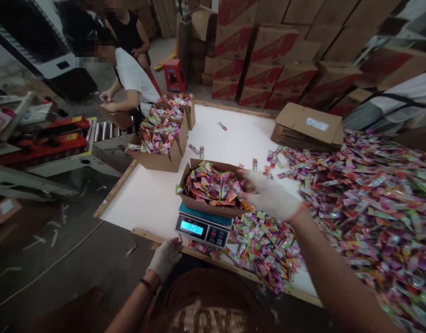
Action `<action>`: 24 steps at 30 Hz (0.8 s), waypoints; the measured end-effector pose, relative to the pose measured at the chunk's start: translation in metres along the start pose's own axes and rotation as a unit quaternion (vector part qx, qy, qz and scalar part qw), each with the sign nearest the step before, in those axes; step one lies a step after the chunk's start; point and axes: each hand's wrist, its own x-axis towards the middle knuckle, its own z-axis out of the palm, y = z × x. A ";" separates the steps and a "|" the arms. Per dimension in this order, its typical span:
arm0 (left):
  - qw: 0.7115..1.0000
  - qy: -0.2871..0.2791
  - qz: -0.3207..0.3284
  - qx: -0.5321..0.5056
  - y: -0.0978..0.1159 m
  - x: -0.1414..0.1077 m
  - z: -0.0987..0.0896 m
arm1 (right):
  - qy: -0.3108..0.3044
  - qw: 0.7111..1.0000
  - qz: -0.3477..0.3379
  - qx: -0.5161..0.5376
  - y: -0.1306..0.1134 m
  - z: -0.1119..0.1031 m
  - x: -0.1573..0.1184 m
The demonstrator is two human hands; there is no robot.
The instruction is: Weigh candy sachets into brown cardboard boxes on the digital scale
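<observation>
My right hand (273, 195), in a white glove, reaches to the right end of an open cardboard box (208, 206). Its fingers are smeared by motion, so I cannot tell whether they grip anything. Small pink and green candy packets (213, 182) fill the box, which sits on a digital scale (202, 231) with a lit blue display. My left hand (165, 256), also gloved, is at the table's front edge, left of the scale. Its fingers are loosely bent and apart, with nothing visible in them.
A large heap of packets (372, 208) covers the table's right side. Filled boxes (161, 162) stand at the left on the white table (136, 199). Flattened cartons (308, 125) lie at the back right. Behind the filled boxes a person (135, 74) handles a carton.
</observation>
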 end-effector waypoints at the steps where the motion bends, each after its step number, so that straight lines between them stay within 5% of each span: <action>1: 1.000 0.002 0.001 0.001 0.000 -0.002 0.002 | -0.050 0.998 0.025 -0.028 -0.018 0.015 0.017; 3: 1.000 0.002 0.003 0.000 0.000 -0.004 0.001 | -0.114 0.990 0.062 -0.061 -0.041 0.039 0.045; 6: 1.000 0.006 0.014 -0.007 0.000 -0.005 -0.007 | -0.108 0.992 0.045 -0.055 -0.049 0.044 0.058; 10: 1.000 0.027 0.003 -0.009 -0.003 -0.003 -0.020 | -0.005 0.995 0.051 0.089 -0.031 -0.002 0.018; 14: 1.000 0.016 0.001 0.006 -0.005 -0.001 -0.021 | 0.078 0.960 0.102 0.248 0.013 -0.053 -0.049; 16: 1.000 0.002 0.004 0.008 -0.005 0.001 -0.018 | 0.110 0.965 0.125 0.204 0.049 -0.064 -0.078; 20: 1.000 -0.018 0.016 0.009 -0.005 0.008 -0.012 | 0.131 0.970 0.197 -0.062 0.112 -0.057 -0.108; 24: 1.000 -0.018 0.011 0.019 -0.005 0.013 -0.008 | 0.179 0.980 0.072 -0.056 0.093 -0.038 -0.097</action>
